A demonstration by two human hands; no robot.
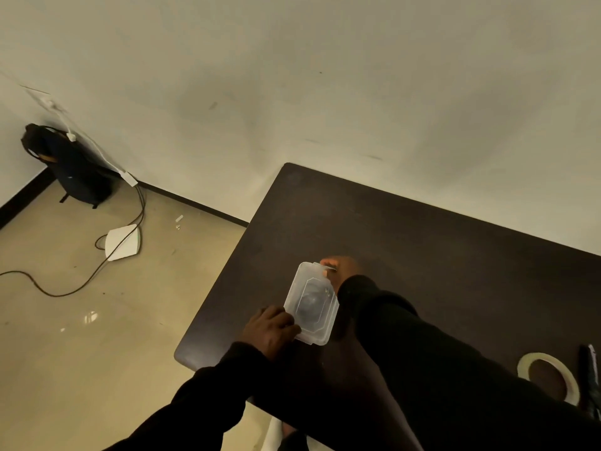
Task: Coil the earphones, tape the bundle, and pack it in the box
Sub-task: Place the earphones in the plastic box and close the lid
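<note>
A small clear plastic box [311, 302] with its lid on lies on the dark table [422, 242] near the left edge. A dark coiled bundle, the earphones [309, 302], shows faintly through the lid. My left hand [271, 327] grips the box's near left corner. My right hand [341, 266] holds the far right corner at the lid's tab, fingers curled over the rim. Both arms wear black sleeves.
A roll of pale tape [549, 375] lies at the table's right front, with a dark object [590, 382] beside it. On the tiled floor to the left are a white device [123, 242], trailing cables [65, 288] and a black bag [74, 164] against the wall.
</note>
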